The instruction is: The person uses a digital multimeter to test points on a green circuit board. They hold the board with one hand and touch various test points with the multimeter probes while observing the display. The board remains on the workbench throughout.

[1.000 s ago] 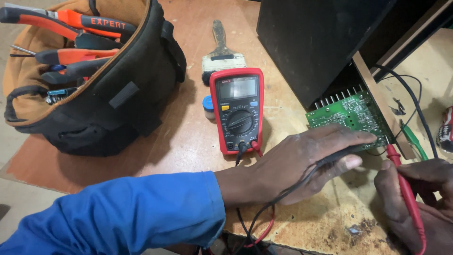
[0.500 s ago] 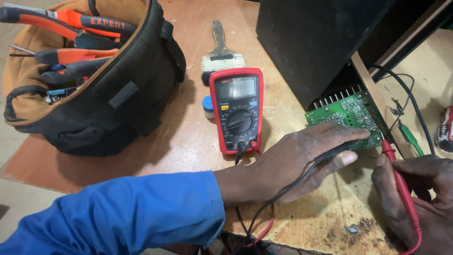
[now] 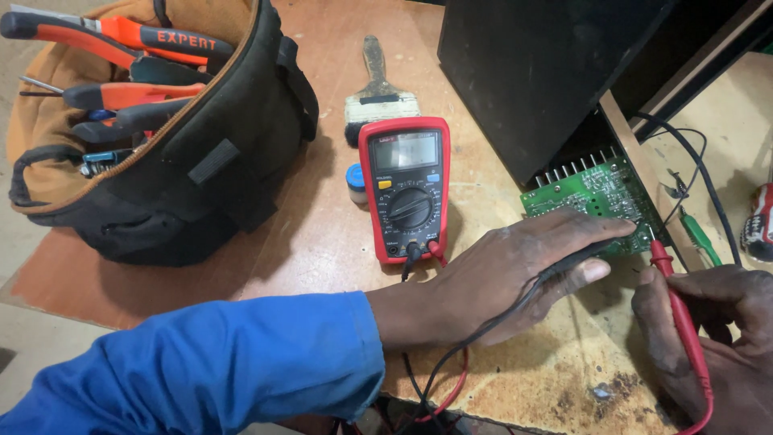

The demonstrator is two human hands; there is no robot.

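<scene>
My left hand [image 3: 515, 274], in a blue sleeve, lies on the wooden bench and pinches a black probe [image 3: 588, 251] whose tip rests on the near edge of a green circuit board [image 3: 596, 193]. My right hand [image 3: 717, 330] grips a red probe [image 3: 680, 318]; its tip touches the board's front right corner. A red multimeter [image 3: 407, 187] lies face up to the left of the board, with a black and a red lead plugged into its bottom end.
A black tool bag [image 3: 193, 169] with orange-handled pliers and screwdrivers stands at the left. A paintbrush [image 3: 378, 97] and a small blue-capped jar [image 3: 355, 182] lie behind the meter. A black box [image 3: 547, 72] stands over the board. Loose wires run at the right.
The red probe in my right hand has shifted a little left and up, onto the board's corner. My left hand and the black probe have stayed put.
</scene>
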